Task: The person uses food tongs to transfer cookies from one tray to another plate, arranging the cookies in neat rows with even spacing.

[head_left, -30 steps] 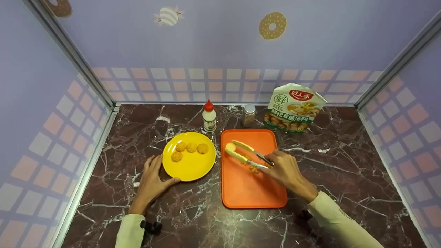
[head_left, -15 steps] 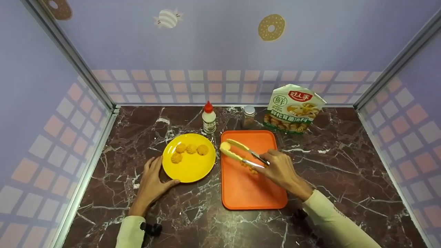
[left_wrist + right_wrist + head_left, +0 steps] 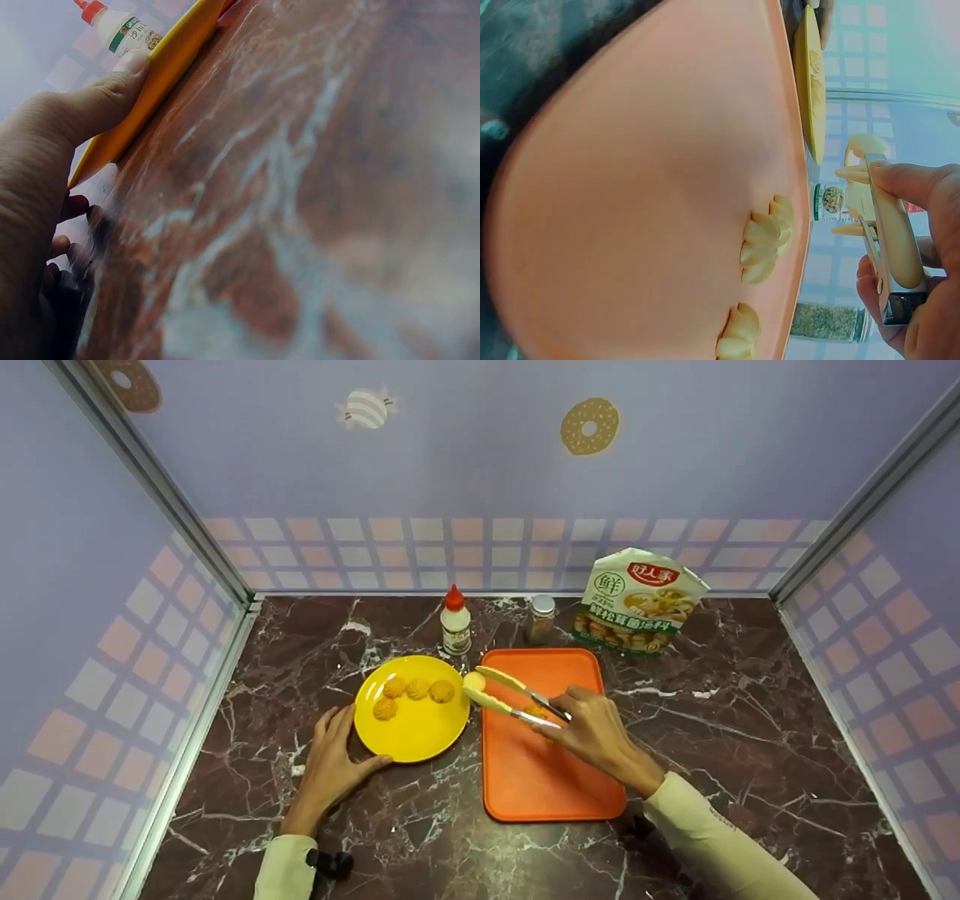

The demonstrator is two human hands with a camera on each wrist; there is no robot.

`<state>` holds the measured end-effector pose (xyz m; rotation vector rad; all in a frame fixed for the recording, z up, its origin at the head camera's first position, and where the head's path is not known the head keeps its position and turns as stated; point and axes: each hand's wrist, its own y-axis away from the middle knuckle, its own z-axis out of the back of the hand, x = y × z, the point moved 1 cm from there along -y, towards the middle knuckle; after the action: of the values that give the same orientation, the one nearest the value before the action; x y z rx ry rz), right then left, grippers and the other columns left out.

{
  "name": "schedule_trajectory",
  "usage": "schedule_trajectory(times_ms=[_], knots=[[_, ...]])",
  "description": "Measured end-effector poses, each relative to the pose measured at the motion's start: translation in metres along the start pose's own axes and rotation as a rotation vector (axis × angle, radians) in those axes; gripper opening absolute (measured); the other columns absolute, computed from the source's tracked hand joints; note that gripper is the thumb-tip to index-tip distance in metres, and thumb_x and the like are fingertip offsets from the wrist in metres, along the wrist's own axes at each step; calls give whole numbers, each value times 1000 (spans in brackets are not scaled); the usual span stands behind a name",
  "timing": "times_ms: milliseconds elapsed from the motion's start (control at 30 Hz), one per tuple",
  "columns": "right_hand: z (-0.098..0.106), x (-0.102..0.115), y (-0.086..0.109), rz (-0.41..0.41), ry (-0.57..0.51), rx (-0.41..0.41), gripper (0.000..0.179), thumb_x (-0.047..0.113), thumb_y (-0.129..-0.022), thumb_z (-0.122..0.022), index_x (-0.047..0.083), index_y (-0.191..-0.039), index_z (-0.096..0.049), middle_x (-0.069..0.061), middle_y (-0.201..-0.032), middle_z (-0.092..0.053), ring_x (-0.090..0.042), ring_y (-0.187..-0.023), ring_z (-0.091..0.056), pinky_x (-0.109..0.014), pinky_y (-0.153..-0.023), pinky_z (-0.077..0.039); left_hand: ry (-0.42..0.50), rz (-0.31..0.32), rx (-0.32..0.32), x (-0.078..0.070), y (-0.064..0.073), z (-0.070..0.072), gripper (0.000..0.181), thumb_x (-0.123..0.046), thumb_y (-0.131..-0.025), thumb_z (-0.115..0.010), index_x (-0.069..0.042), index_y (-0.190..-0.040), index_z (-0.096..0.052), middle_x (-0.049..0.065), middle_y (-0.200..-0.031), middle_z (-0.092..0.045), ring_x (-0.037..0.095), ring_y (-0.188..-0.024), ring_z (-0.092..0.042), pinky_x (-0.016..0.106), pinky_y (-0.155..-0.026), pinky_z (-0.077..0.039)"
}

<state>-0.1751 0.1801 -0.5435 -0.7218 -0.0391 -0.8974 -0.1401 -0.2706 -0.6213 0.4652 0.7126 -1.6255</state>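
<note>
My left hand holds the yellow plate by its left side, thumb on the near rim and fingers along the edge. In the left wrist view the thumb overlaps the plate's rim. Several piped swirl cookies lie on the plate's far half. My right hand grips metal tongs with pale yellow tips, which pinch a round cookie just over the plate's right rim. On the orange tray, more cookies show in the right wrist view, mostly hidden under the tongs from above.
Behind the plate stands a red-capped squeeze bottle, with a small spice jar to its right. A green and white food pouch leans at the back right. Patterned walls enclose the dark marble table.
My right hand has moved left, carrying the cookie in the tongs from above the tray to the plate's right rim. The left hand has stayed at the plate.
</note>
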Motion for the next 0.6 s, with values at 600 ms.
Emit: schedule_trajectory(times_ms=[600], knots=[[-15,13,-12,4,-37,18,37,33,-78,-103,6,-90,-81,-4,-75,-58,-13,-62,-47,-33,-52,-42,-15,-46,-38,1,1,-1,121,-51,-79,-99,-1,-170,-38,23,-168,-45,49,-158,-29,77,-118,-34]])
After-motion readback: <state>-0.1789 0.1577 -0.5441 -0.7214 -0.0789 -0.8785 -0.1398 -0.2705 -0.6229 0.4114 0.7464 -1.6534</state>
